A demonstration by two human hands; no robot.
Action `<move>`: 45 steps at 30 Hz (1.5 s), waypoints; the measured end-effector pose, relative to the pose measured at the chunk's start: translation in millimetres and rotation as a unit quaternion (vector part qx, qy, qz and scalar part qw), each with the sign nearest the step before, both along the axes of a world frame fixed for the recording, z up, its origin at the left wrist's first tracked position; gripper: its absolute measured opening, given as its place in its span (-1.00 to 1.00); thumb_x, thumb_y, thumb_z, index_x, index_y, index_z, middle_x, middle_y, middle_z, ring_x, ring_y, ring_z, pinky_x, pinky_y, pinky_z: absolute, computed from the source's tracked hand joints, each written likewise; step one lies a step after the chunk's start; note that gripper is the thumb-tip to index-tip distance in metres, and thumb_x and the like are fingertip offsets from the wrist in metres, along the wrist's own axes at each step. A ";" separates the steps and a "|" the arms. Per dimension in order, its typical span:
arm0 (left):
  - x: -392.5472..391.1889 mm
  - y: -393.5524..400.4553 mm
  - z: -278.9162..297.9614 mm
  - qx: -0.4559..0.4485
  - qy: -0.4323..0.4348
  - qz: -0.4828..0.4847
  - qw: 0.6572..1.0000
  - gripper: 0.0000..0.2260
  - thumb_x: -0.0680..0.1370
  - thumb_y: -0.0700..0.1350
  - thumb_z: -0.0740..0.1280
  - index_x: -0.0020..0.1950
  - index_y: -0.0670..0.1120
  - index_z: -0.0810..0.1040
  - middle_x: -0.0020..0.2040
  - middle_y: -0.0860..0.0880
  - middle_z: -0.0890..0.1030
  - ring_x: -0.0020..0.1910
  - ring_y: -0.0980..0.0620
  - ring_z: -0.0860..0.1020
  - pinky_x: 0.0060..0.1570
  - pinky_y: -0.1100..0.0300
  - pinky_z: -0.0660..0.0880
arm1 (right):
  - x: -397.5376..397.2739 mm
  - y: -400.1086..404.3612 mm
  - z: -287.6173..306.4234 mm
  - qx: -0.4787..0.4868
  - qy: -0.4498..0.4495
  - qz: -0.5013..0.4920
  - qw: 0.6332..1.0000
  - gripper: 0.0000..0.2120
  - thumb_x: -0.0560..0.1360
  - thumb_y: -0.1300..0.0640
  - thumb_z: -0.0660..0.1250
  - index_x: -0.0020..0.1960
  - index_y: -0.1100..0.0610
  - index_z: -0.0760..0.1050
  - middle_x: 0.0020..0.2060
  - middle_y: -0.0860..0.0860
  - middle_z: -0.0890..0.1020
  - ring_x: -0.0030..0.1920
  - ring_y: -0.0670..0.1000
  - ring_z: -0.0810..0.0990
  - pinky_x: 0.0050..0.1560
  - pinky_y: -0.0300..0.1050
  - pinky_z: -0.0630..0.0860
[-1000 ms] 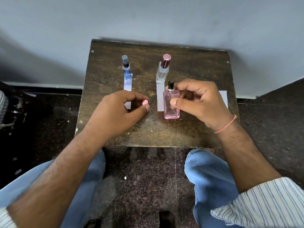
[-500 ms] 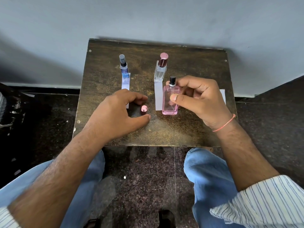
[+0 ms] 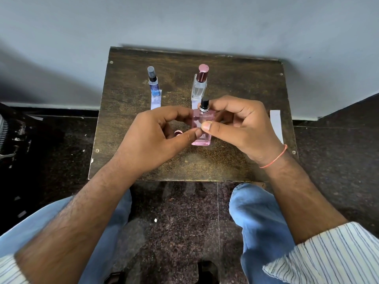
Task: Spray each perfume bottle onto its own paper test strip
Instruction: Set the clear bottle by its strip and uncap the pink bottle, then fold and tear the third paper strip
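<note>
Pink perfume bottle (image 3: 202,128) (cap off) pinched between fingers of left hand (image 3: 155,138) and right hand (image 3: 238,126).

Small dark wooden table (image 3: 235,83) against a grey wall. Near the far edge, left of middle: blue bottle (image 3: 154,87) upright on the far end of a paper strip (image 3: 156,101). Right of it, at mid-table: clear bottle (image 3: 200,87) with maroon cap, upright. By the right edge: another strip (image 3: 275,121), bare. Left of centre: small pink cap (image 3: 178,132).
</note>
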State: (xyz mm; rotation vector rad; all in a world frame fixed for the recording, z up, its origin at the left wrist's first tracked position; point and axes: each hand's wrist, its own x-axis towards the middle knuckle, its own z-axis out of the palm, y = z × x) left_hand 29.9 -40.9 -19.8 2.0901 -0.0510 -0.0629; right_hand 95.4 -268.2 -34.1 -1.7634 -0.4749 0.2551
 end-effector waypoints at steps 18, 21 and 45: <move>-0.5 -16.9 2.6 0.102 -0.024 -0.064 0.992 -0.73 0.41 0.00 0.69 0.05 0.04 0.76 -0.26 0.59 0.51 -0.32 0.58 0.45 -0.29 0.62 0.31 | -2.8 -35.7 4.6 -0.104 0.050 0.102 0.988 -0.62 0.41 0.28 0.69 0.18 0.10 0.74 -0.08 -0.18 0.74 0.02 -0.01 0.73 0.16 0.00 0.71; -1.3 -18.6 5.2 0.107 -0.024 -0.065 0.992 -0.72 0.39 0.02 0.69 0.05 0.07 0.75 -0.28 0.53 0.54 -0.32 0.58 0.45 -0.28 0.61 0.31 | -4.5 -38.5 6.4 -0.112 0.066 0.104 0.986 -0.51 0.39 0.27 0.71 0.28 0.06 0.71 0.06 -0.09 0.77 0.11 -0.02 0.75 0.15 0.02 0.74; -0.5 -7.4 3.8 0.016 -0.071 0.058 0.996 -0.80 0.64 0.17 0.43 0.16 0.12 0.72 -0.14 0.29 0.66 -0.47 0.06 0.44 -0.40 0.38 0.32 | 14.8 -142.5 31.0 -0.277 0.255 -0.312 0.872 -0.61 0.39 0.04 0.71 0.04 0.27 0.72 -0.28 0.15 0.66 -0.37 0.02 0.47 -0.39 -0.10 0.34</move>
